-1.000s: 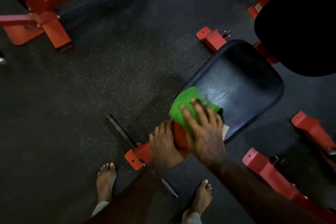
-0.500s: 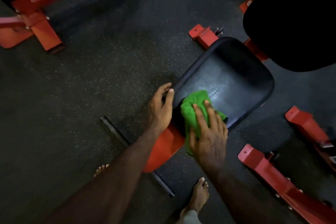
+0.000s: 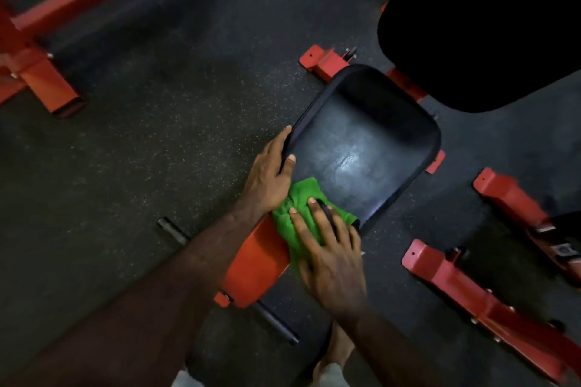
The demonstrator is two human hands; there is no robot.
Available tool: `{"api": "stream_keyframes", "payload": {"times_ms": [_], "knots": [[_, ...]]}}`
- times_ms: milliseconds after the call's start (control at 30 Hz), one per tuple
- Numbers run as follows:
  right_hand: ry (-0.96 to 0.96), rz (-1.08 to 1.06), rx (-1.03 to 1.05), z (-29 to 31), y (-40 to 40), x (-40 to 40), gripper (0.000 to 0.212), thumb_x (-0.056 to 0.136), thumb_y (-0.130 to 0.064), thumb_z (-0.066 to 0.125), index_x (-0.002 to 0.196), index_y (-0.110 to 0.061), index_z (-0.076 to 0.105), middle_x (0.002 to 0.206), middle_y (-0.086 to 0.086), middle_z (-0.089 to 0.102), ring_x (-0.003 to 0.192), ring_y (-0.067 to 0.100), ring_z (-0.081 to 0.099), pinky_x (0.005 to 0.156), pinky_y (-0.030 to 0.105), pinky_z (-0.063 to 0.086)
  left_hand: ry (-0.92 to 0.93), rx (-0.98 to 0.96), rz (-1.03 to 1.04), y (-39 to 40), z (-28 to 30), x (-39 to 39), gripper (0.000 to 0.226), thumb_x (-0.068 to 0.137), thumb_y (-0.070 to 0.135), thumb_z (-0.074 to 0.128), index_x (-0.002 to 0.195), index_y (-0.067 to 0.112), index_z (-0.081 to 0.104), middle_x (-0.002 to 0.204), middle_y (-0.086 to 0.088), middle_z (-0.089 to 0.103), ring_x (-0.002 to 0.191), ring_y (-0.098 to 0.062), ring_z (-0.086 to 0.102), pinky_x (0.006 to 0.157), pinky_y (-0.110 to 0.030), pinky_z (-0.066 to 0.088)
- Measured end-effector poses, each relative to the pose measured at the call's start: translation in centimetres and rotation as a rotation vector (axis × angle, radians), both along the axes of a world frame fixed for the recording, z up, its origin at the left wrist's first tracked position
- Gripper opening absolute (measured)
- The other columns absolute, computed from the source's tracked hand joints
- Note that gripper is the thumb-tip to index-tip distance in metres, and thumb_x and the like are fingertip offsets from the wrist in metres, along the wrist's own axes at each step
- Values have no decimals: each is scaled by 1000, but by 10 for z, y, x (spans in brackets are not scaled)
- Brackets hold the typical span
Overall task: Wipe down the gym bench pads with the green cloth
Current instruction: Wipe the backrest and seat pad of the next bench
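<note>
Green cloth (image 3: 306, 217): bunched at the near corner of the black seat pad (image 3: 364, 148), centre of the frame, draped partly over the pad's lower edge and onto the red frame bracket (image 3: 257, 264) beneath it.

Right hand (image 3: 330, 254): laid flat on top of the cloth, fingers straight and slightly spread, pressing it against the pad. Fingertips point toward the upper left of the frame.

Left hand (image 3: 270, 176): grips the left edge of the seat pad, thumb on the top surface, fingers curled round the side. Heel of this hand touches the cloth.

Seat pad: dark, glossy, a pale sheen patch near its middle. It tilts from lower centre toward upper right.

Second black pad (image 3: 481, 25): larger, upper right of the frame, very dark, surface detail cannot be told.

Surroundings: dark speckled rubber floor (image 3: 157, 135). Red steel frame legs (image 3: 478, 302) at lower right; another red frame (image 3: 47, 72) at upper left. A black bar (image 3: 176, 232) lies on the floor at lower left of centre, partly hidden by the left forearm. One bare foot (image 3: 338, 352) shows at the bottom edge, below the right wrist.
</note>
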State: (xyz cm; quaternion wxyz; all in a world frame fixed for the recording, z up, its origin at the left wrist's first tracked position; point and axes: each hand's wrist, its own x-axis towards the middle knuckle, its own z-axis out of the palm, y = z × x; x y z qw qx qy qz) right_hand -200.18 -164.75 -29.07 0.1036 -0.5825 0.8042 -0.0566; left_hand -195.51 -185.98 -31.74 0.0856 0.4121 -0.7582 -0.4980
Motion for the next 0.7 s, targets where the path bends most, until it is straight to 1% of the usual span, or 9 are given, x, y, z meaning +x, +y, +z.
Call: {"api": "stream_keyframes", "payload": {"times_ms": [167,267,300,367,433,500,567,633,700], "knots": [[-77,-479,-30,5,-26,13,87,86,-36,69,162,-36,27,170,3,23,150,32,32,116,59,36,28,342,70,-14,2,-4,62,105,11,53,162,23,30,165,3,35,152,-13,32,126,-30,24],[-50,-226,-36,-2,-30,39,85,94,-35,67,165,-38,20,173,3,16,157,35,20,120,60,27,68,457,141,-18,11,-7,60,103,-1,52,158,18,38,152,6,47,138,-10,46,98,-2,39],[-49,-139,-35,-2,-28,32,85,94,-35,67,165,-39,19,173,3,16,157,35,21,120,59,28,73,486,154,-19,12,-8,60,102,-1,52,157,20,40,150,5,49,134,-9,48,89,3,39],[-22,-98,-40,0,-29,8,85,91,-37,69,163,-39,24,172,3,20,154,32,28,118,56,33,82,503,176,-20,12,-7,60,101,1,54,156,23,43,151,5,50,135,-9,49,93,-1,41],[-59,-338,-37,3,-42,-7,83,90,-38,70,162,-37,28,170,4,23,152,32,32,117,57,34,100,523,186,-20,14,-7,61,101,2,54,156,25,43,152,5,50,137,-11,49,105,-12,41],[-123,-598,-30,7,-62,2,81,90,-36,69,161,-36,28,170,6,20,153,34,27,119,60,30,106,547,198,-19,14,-7,61,102,3,51,157,27,41,150,7,50,134,-9,49,100,-9,42],[-79,-467,-25,5,-69,24,79,93,-35,64,163,-34,26,171,8,17,156,37,19,121,62,26,84,576,182,-19,19,-7,59,101,8,48,157,28,41,150,8,49,133,-9,49,101,-9,41],[-46,-103,-19,-2,-56,30,75,98,-35,57,164,-35,23,173,8,15,158,38,14,122,61,25,144,703,211,-21,21,-6,58,97,20,47,154,26,45,152,1,52,134,-13,53,114,-25,42],[-15,163,-6,-3,-47,3,72,100,-39,53,164,-36,22,172,6,19,156,37,21,118,59,31,202,835,294,-22,26,-3,45,103,25,40,146,19,52,138,0,62,120,-9,63,105,-23,50]]}}
